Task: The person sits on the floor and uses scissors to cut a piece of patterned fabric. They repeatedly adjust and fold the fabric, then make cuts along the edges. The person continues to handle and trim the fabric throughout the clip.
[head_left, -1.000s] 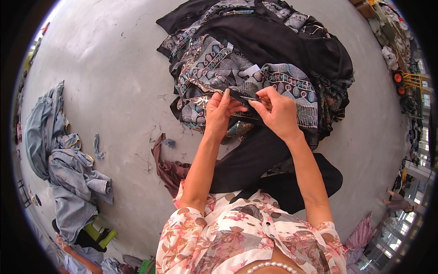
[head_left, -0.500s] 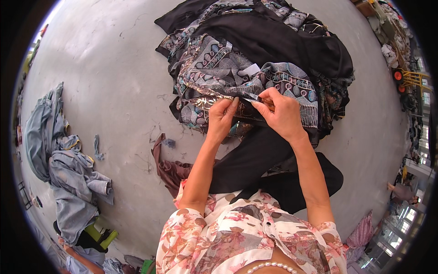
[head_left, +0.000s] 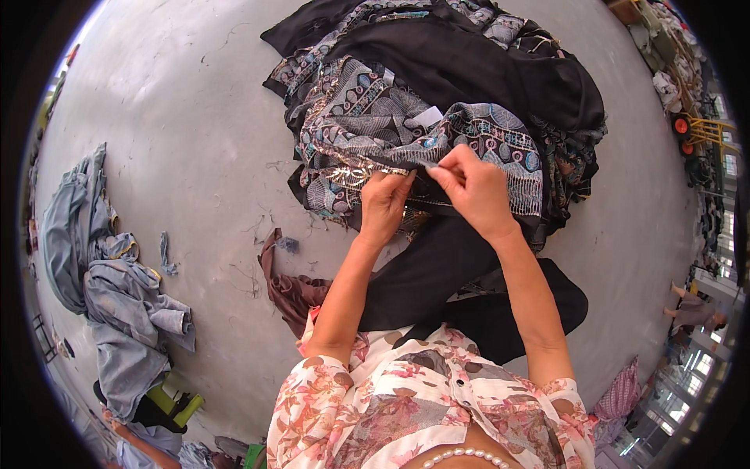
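A heap of dark clothes lies on the floor before me, with a grey, black and blue patterned garment (head_left: pixel 367 129) bunched on its near side. My left hand (head_left: pixel 385 205) is closed, its thumb and fingers pinching this garment's dark edge beside a strip of gold sequins (head_left: pixel 353 173). Just to the right, my right hand (head_left: pixel 478 191) makes a pinch close above the same edge. A small, thin, pale tip pokes out of its fingers toward my left hand; its kind is unclear. A white label (head_left: pixel 427 117) shows on the cloth beyond my hands.
Black fabric (head_left: pixel 426 270) runs from the heap to my lap, beside a brown cloth (head_left: pixel 295 301). Blue-grey denim garments (head_left: pixel 129 293) are piled at the left, near another person's arm (head_left: pixel 144 445). Thread scraps lie on the grey floor (head_left: pixel 211 156). A yellow cart (head_left: pixel 707 134) stands far right.
My right hand has drawn slightly up and its fingers have closed more tightly. My left hand has turned a little and shifted slightly right, still on the cloth edge.
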Available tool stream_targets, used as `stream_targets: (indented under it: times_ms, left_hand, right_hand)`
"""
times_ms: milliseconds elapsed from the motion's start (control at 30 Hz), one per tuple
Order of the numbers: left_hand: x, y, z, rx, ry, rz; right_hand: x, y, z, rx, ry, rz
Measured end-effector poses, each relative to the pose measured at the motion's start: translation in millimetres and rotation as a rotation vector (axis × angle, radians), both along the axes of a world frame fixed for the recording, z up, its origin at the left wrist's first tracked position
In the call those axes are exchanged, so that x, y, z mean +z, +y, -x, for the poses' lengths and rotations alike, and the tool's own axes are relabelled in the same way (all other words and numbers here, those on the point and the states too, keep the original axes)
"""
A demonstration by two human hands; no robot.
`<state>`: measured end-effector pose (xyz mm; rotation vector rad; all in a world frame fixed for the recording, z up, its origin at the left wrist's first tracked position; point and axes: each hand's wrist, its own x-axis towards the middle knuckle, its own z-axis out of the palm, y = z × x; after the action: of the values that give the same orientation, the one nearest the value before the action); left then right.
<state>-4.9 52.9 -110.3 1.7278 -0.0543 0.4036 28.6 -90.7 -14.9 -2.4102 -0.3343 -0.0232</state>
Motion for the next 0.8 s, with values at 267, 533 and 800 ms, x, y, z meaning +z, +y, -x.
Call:
stream_targets:
  times_ms: [267, 533, 800]
  left_hand:
    - [-5.0, 4.5, -1.4, -0.004, -0.102, -0.18]
    - [-6.2, 5.8, -0.4, -0.119, -0.058, -0.279]
    - [-14.0, 5.5, -2.8, -0.07, -0.147, -0.253]
  right_hand:
    - [3.1, -6.4, -3.1, 0.08, 0.074, 0.011]
    - [-1.4, 1.9, 0.7, 0.07, 0.105, 0.114]
    - [5.2, -6.8, -2.2, 0.069, 0.127, 0.019]
